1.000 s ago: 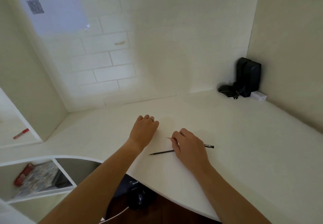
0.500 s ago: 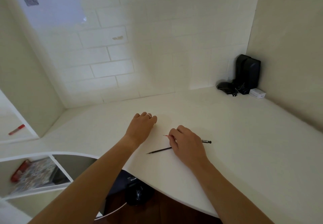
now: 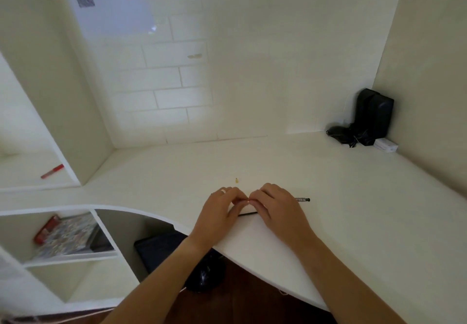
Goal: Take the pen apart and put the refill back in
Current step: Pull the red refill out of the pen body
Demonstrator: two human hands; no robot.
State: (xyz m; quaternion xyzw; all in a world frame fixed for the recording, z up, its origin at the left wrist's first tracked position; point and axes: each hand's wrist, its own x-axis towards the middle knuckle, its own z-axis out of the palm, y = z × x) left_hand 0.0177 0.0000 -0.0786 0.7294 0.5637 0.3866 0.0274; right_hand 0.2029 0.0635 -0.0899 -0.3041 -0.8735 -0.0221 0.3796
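Observation:
A black pen lies on the white desk (image 3: 353,197), mostly hidden under my right hand (image 3: 278,207). Its thin tip end (image 3: 249,213) shows between my hands and its clip end (image 3: 303,199) sticks out to the right. My left hand (image 3: 219,212), with a ring on one finger, faces the right one. The fingertips of both hands meet just above the pen and pinch a small thin piece (image 3: 247,200) that is too small to identify. A tiny yellow part (image 3: 236,180) lies alone on the desk just beyond my hands.
A black device (image 3: 374,116) with cables and a small white box (image 3: 385,145) stand in the back right corner. A red marker (image 3: 51,171) lies on the left shelf. A colourful book (image 3: 65,235) sits in the lower compartment. The desk's curved front edge is right below my wrists.
My left hand has moved right and its fingertips now meet those of my right hand. The tiny yellow part shows where the left hand rested before. The pen has stayed put.

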